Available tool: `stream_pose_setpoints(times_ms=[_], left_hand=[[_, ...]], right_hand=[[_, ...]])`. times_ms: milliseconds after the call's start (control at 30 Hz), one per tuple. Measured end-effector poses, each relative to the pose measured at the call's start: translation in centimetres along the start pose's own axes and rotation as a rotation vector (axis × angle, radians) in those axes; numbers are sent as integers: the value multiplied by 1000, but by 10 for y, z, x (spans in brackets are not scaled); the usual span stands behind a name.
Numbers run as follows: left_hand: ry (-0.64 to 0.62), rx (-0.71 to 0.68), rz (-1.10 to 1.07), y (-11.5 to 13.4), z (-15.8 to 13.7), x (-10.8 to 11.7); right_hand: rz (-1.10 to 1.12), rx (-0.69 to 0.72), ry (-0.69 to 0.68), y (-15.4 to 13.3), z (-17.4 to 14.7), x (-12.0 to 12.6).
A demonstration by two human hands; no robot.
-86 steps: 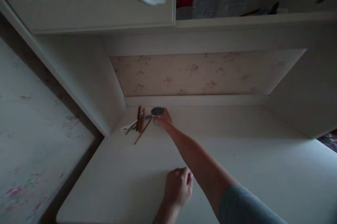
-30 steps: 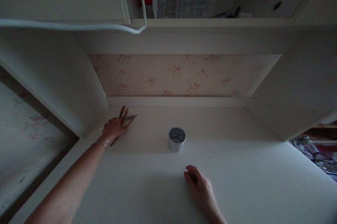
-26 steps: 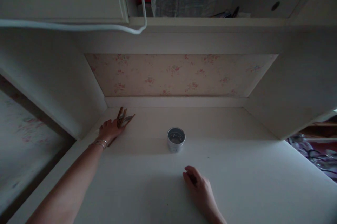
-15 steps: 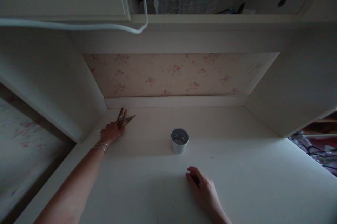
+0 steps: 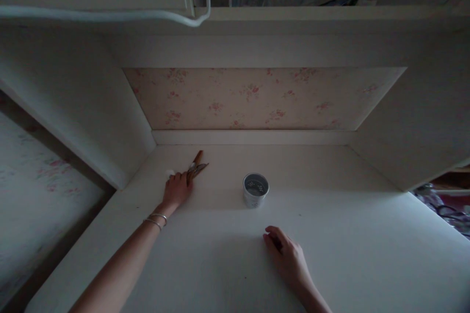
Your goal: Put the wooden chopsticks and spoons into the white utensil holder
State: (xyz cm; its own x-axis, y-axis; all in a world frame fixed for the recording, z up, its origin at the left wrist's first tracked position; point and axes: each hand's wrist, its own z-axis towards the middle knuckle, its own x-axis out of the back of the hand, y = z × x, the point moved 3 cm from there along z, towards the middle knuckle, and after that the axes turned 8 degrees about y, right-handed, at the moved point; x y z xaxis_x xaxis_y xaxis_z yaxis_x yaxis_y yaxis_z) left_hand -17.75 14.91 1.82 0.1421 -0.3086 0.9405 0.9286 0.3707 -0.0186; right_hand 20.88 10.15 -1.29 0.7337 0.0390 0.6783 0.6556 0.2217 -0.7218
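Brown chopsticks [image 5: 199,156] and a spoon [image 5: 200,168] are clasped in the left hand [image 5: 177,189]; the cup [image 5: 253,200] is set on the table [image 5: 205,259] near the right hand [image 5: 290,256], loosely curled, thumb and fingers slightly apart.

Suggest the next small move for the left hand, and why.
I'd probably ease the left hand and its utensils toward the cup. The fingers appear closed on the bundle, and the cup stands upright to its right, mouth open, with no utensils in it. The right hand is near the cup, not touching it.
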Motion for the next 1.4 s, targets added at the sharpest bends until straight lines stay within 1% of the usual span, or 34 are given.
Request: stream_pose_setpoints(times_ms=[100, 233, 333, 400, 467, 633, 767, 1000, 1167, 1300, 1400], left_hand=[[18, -62, -36, 23, -24, 8], [44, -104, -69, 50, -59, 18], [107, -132, -161, 67, -81, 23], [181, -152, -265, 76, -94, 28], [228, -165, -349, 84, -105, 32], [212, -163, -477, 96, -124, 38], [209, -132, -557, 90, -121, 34], [175, -51, -745, 62, -86, 19], [193, -1, -808, 54, -72, 17], [241, 68, -848, 54, -71, 23], [258, 73, -862, 63, -77, 40]], right_hand=[[3, 2, 12, 1, -1, 0], [-1, 18, 18, 2, -2, -1], [-3, 36, 18, 1, -3, 0], [-3, 46, 16, 0, -3, 1], [-7, 53, 16, -2, -3, 2], [-25, 65, 17, -5, -4, 3], [-36, 77, 18, -8, -5, 4], [-24, 107, 30, -11, -6, 6], [-54, 108, 33, -16, -5, 5], [-91, 120, 14, -22, -5, 3], [-104, 134, 16, -27, -5, 3]])
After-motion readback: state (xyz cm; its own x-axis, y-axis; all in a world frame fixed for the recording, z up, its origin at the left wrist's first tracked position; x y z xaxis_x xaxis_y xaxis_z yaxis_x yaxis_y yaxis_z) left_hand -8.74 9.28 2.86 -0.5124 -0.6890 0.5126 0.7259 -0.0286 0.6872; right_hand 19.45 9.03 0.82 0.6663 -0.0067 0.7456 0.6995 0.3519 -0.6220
